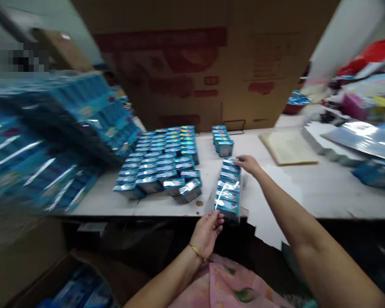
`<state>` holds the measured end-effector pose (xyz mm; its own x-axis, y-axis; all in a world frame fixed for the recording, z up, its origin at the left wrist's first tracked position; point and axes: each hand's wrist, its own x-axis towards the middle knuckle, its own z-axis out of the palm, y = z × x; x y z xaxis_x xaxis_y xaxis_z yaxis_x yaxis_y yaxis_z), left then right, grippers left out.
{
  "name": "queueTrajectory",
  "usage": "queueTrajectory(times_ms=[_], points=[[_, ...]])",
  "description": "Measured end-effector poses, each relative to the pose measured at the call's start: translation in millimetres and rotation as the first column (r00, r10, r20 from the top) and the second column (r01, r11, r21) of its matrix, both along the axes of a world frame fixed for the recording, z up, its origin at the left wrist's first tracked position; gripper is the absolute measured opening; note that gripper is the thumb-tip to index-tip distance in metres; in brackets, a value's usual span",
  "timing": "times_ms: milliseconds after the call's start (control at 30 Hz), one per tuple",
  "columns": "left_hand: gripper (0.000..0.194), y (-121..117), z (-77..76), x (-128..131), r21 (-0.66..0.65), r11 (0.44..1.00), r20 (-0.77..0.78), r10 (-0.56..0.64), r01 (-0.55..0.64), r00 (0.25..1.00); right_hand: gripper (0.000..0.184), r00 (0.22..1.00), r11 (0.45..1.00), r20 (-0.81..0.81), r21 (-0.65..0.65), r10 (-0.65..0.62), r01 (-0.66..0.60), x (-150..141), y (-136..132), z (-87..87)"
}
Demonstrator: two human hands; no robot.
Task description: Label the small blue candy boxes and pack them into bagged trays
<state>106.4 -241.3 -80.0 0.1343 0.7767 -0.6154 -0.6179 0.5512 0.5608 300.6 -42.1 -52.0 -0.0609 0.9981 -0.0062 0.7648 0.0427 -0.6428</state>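
Note:
A row of several small blue boxes (228, 184) in a clear plastic wrapper lies lengthwise at the table's front edge, its near end reaching past the edge. My left hand (208, 233), with a gold bracelet at the wrist, is closed with the fingers pinching the wrapper at the near left corner. At the far end, my right hand (248, 164) grips the top of the row with its fingertips. Left of the row stands a block of many matching blue boxes (160, 160) in lines. A short line of blue boxes (223, 141) stands beyond my right hand.
Stacked wrapped packs of blue boxes (60, 119) lean at the left. A large cardboard carton (192, 64) rises behind the white table (205, 171). On the right are a cream pad (288, 147) and heaped plastic packaging (365, 132). An open carton (83, 261) sits below left.

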Motion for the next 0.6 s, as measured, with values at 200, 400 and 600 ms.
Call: queueTrajectory(times_ms=[200, 400, 600], points=[[0.032, 7, 9.6, 9, 0.04, 0.975, -0.004, 0.22, -0.22, 0.975, 0.027, 0.999, 0.999, -0.031, -0.015, -0.033, 0.032, 16, 9, 0.6], [0.028, 11, 18.7, 8, 0.062, 0.958, -0.021, 0.283, -0.282, 0.959, 0.028, 0.989, 0.979, -0.144, -0.199, 0.022, -0.051, 28, 2, 14.2], [0.02, 8, 21.8, -12, 0.123, 0.95, -0.068, 0.298, -0.288, 0.952, 0.031, 0.966, 0.948, -0.258, -0.302, 0.019, -0.1, 38, -33, 11.6]])
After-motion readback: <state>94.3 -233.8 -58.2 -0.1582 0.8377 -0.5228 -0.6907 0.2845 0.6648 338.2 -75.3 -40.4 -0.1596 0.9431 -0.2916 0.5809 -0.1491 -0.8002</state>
